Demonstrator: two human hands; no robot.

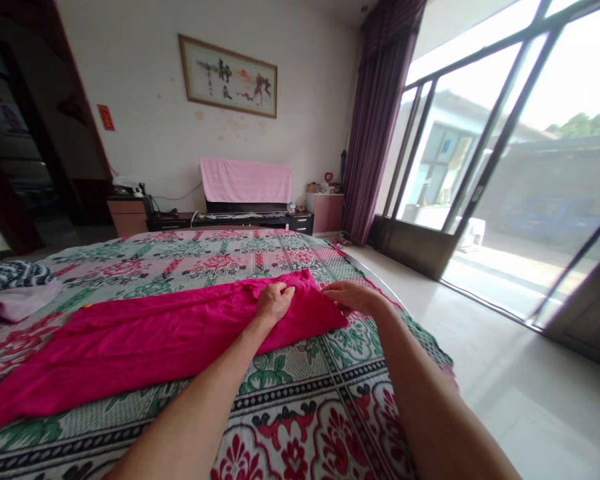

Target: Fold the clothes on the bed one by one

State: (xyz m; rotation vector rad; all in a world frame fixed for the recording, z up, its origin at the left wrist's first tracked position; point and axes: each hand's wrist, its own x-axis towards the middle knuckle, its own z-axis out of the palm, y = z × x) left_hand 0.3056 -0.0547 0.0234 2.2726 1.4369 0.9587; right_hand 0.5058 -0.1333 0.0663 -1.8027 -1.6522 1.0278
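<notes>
A long magenta cloth [180, 333], perhaps a garment, lies folded lengthwise and wrinkled across the patterned bedspread [267, 373]. My left hand [274, 301] is closed in a fist-like pinch on the cloth near its right end, bunching the fabric up a little. At the right edge of that end is my right hand [355, 297], its fingers reaching left and lightly bent, the index finger stretched over the cloth's edge. Its lower fingers are partly hidden, and I see no cloth clearly gripped in it. The far left end of the cloth runs out of view.
A striped dark-and-white cloth [15, 277] and a pale cloth [25, 300] are heaped at the left. Beyond the bed stands a low black cabinet [300, 222] with a pink towel [245, 180] draped above it. Pale floor tiles [510, 387] and sliding glass doors [460, 167] are on the right.
</notes>
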